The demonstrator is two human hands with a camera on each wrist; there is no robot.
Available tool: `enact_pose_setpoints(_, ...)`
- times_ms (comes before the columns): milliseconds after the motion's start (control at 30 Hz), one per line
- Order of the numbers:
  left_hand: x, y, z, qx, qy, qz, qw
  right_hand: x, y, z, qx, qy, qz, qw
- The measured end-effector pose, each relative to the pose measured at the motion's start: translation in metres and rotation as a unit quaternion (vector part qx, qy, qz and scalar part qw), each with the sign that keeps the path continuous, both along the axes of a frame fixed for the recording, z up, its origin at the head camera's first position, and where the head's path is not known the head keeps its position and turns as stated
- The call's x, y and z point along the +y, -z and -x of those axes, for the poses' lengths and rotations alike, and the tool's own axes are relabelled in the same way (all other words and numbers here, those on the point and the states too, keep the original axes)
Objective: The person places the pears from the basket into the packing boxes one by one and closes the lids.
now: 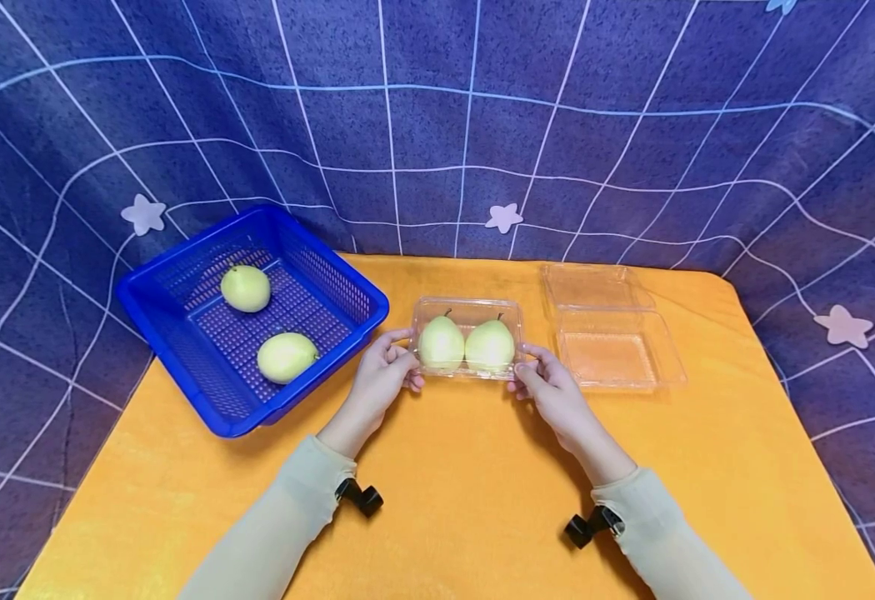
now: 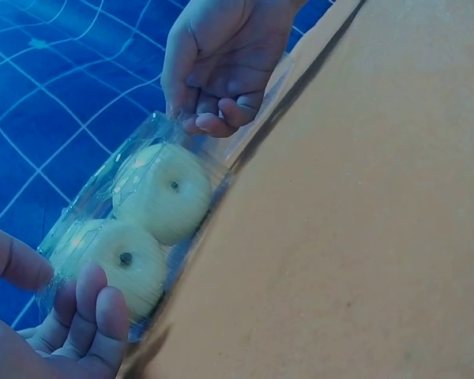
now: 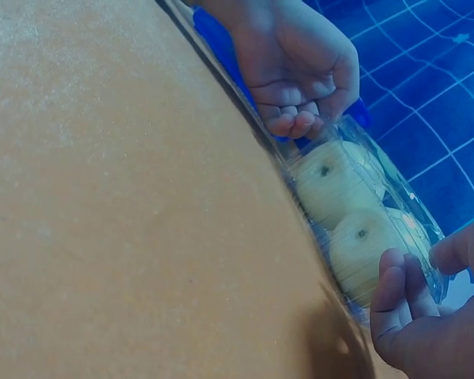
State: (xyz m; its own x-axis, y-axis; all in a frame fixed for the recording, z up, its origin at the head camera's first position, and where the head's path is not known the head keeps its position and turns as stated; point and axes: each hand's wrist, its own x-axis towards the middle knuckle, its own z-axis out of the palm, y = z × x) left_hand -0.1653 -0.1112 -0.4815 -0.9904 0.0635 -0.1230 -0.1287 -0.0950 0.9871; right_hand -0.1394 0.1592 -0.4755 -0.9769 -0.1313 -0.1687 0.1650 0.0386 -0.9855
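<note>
A clear plastic clamshell box [image 1: 467, 310] with its lid down sits in the middle of the orange table, and inside lie two pale green pears [image 1: 441, 342], side by side. My left hand [image 1: 383, 371] pinches the box's left end between thumb and fingers. At the right end, the right hand [image 1: 550, 390] holds the box's corner in the same way. In the left wrist view the pears [image 2: 164, 193] show their round ends through the plastic wall, and the left fingers [image 2: 91, 316] curl near the box's edge. Whether the lid is latched cannot be told.
A blue plastic basket [image 1: 175, 350] stands at the left, with two more pears, one at the back [image 1: 246, 288] and one nearer the front [image 1: 287, 357]. Right of the hands lies another clear box [image 1: 610, 350], its lid folded back. A blue gridded cloth [image 1: 437, 125] hangs behind the table.
</note>
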Motion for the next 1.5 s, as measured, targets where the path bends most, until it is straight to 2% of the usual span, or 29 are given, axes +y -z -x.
enact_pose_setpoints(567,-0.0014,0.0002,-0.0009,0.003,0.000,-0.003,1.0000,-0.0005,0.0010,0.0009,-0.002,-0.002,0.013,0.9999)
enact_pose_setpoints(867,0.0060,0.0003,-0.0018,0.003,0.004,-0.008,1.0000,0.0069,-0.0002,-0.0008,0.002,-0.003,0.000,1.0000)
enact_pose_setpoints(1500,0.0006,0.0008,-0.0008,0.004,-0.001,-0.007,1.0000,0.0011,0.0017,0.0002,0.006,-0.001,0.009,0.9999)
